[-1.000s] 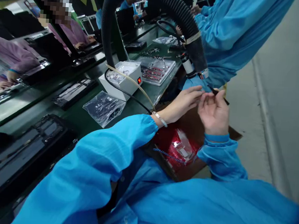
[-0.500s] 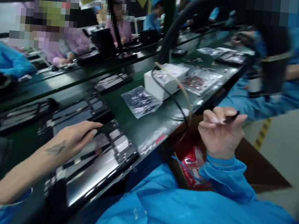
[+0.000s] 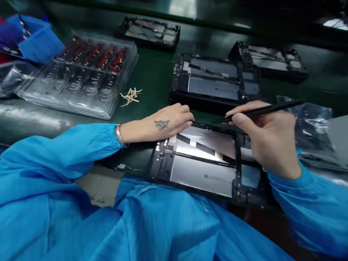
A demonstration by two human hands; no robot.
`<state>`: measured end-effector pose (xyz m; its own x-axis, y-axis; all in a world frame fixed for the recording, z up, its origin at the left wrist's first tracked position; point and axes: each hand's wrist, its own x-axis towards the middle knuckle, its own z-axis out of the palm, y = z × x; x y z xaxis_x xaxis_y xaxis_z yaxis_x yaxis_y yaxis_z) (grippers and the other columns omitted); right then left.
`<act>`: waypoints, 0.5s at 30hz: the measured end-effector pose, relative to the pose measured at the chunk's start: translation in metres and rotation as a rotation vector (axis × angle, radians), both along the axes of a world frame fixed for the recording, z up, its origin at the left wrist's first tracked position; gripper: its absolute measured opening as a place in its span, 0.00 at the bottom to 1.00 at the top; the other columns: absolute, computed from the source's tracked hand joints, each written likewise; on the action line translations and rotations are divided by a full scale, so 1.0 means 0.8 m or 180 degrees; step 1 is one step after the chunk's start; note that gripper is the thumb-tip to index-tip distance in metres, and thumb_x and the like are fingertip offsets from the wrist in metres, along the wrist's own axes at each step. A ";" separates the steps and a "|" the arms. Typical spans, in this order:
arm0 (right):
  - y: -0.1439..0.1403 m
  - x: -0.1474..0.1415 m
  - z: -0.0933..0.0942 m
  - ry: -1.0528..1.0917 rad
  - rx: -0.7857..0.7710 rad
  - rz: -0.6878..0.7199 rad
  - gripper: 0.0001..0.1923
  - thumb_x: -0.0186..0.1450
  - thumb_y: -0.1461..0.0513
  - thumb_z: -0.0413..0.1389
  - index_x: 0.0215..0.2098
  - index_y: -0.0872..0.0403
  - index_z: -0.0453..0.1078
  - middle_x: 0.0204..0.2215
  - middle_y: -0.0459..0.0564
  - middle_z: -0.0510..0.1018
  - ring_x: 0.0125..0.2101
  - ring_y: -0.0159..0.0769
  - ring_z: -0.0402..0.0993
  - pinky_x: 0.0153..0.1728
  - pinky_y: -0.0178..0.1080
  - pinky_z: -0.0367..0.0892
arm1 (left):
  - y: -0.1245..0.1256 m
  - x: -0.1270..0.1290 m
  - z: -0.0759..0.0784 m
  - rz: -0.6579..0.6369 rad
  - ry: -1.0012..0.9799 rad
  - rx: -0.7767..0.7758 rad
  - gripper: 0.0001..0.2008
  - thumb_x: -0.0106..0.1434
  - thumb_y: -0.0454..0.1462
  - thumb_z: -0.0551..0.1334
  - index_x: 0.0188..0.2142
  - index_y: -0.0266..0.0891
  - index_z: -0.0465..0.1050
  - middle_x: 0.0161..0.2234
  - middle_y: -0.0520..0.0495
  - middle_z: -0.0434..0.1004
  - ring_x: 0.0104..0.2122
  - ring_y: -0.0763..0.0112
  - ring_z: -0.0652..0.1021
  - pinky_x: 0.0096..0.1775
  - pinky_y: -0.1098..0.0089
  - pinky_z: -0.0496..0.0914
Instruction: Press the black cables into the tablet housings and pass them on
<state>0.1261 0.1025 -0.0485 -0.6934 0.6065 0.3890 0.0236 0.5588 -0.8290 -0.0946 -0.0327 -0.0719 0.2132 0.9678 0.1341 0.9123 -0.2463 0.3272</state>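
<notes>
Two hands are at work in the head view, both yours, over the open tablet chassis [image 3: 207, 165] that lies at the near edge of the green bench [image 3: 154, 76], at about 6 o'clock from the middle of the picture. Your left hand [image 3: 162, 123] lies flat, fingers together, its fingertips on the chassis's upper left corner; it grips nothing. Your right hand [image 3: 270, 134] is closed in a pencil grip on the slim black tool [image 3: 260, 110], whose tip points toward 9 o'clock and hovers just above the chassis's top edge, close to your left fingertips.

To do this well, I would keep the left hand pressing down so the frame cannot slide, hold the tool shallow, and bring its tip onto the part with a light touch; the thin inner panels look easy to scratch or dent.

At 12 o'clock sits a second open chassis [image 3: 215, 82], with two more beyond it at 11 and 1 o'clock. A clear blister tray [image 3: 82, 75] of small red-and-black parts lies at 10 o'clock, loose tan strips [image 3: 131, 95] just beside it, and a plastic bag [image 3: 313, 125] at 3 o'clock.

No brand, label or writing is legible; a small dark mark on the silver panel is too blurred to read.
</notes>
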 end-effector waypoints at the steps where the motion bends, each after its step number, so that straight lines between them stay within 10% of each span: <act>1: 0.003 0.004 -0.005 -0.0172 0.0021 -0.0110 0.03 0.68 0.57 0.65 0.38 0.46 0.81 0.35 0.45 0.81 0.34 0.37 0.79 0.37 0.41 0.74 | -0.003 0.001 0.001 -0.0038 -0.0029 -0.0028 0.19 0.78 0.38 0.47 0.52 0.33 0.74 0.45 0.39 0.73 0.44 0.60 0.73 0.48 0.62 0.69; 15: 0.005 0.012 0.002 -0.0857 0.0375 -0.0187 0.02 0.68 0.59 0.64 0.37 0.46 0.80 0.35 0.45 0.83 0.34 0.39 0.78 0.30 0.40 0.68 | -0.007 -0.005 -0.002 -0.0144 -0.0197 -0.0004 0.16 0.79 0.40 0.48 0.52 0.36 0.72 0.46 0.42 0.72 0.43 0.62 0.72 0.46 0.63 0.67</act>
